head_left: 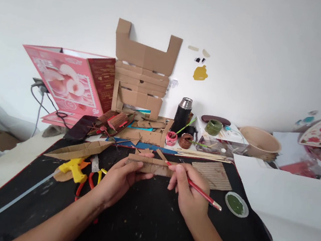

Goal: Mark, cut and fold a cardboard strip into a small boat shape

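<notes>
A narrow cardboard strip (156,167) lies across the middle of the black work mat (139,222). My left hand (125,175) grips its left part, with the thumb on top and fingers behind and below. In my right hand (187,191) is a red pencil (202,192), pinched between thumb and fingers, its tip at the strip's upper right. Just behind my right hand lies a corrugated cardboard piece (215,175). To the left of my left hand are a yellow glue gun (74,169) with a long glue stick, and red-handled pliers (90,182) partly hidden by my arm.
Behind the mat stand a black thermos (182,115), a pink paint jar (171,138), a brown paint jar (185,141) and cardboard scraps (150,125). A lid with green paint (237,204) sits at right. A phone (80,128) and a pink box (72,83) are at left.
</notes>
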Demonstrator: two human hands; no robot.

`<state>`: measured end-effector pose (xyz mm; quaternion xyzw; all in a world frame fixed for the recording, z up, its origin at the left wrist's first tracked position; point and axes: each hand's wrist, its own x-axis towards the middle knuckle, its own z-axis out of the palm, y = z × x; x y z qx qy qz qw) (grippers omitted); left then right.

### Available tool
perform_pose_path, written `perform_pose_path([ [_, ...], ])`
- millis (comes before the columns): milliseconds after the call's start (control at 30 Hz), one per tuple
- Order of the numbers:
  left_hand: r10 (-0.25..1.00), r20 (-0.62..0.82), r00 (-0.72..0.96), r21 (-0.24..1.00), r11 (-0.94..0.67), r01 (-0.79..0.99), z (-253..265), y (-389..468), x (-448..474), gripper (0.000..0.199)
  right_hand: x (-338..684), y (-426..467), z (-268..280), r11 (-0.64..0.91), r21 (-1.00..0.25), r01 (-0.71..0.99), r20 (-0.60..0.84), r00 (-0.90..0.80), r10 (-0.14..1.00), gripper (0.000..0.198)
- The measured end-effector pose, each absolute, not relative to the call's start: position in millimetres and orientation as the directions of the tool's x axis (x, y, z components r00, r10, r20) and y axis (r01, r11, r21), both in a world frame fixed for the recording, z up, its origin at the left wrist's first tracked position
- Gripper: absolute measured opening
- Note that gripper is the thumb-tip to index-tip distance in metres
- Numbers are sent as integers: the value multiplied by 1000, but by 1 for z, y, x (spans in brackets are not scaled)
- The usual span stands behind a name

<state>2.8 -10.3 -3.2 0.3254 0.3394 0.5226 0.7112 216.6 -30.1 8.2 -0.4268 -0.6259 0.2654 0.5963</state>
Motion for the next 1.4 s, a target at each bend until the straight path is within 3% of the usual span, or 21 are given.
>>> perform_pose_path([
  [733,971,-135,196,818,221,-532,1,-9,0,44,219,-35,8,540,-750,382,612,89,786,26],
  [933,971,-124,202,835,212,-508,0,-9,-1,31,222,-32,8,579,-664,472,662,11,750,21],
  [1400,976,-132,174,891,194,-410,2,-10,-1,36,222,-20,7,635,-511,579,654,-218,725,18],
])
